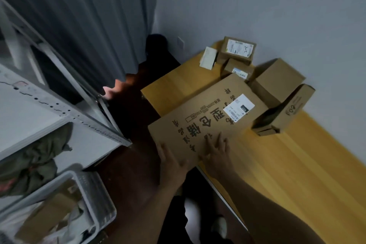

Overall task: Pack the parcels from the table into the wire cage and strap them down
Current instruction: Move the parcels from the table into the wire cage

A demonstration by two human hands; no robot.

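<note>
**Both hands on the big flat parcel**

Head view. At centre, big flat parcel (206, 119) lying on the yellow table (297, 174), near-left corner jutting past the table edge, white label toward 2 o'clock. At the parcel's 7 o'clock corner, left hand (172, 161) curled round the near edge, gripping it. Just to the right, right hand (217, 148) laid flat on the printed face, fingers straight and spread, grasping nothing. At 1 o'clock by the wall, a plain brown box (277, 80), two labelled boxes (237, 48) and a white box (208, 57) close together. At 3 o'clock, an open box (285, 111) tipped on its side just beside the parcel. At 7 o'clock, low down, white basket (99, 194) holding cardboard. At 9 o'clock, grey shelf (59, 109); at 11 o'clock, dark curtain (79, 16).
</note>
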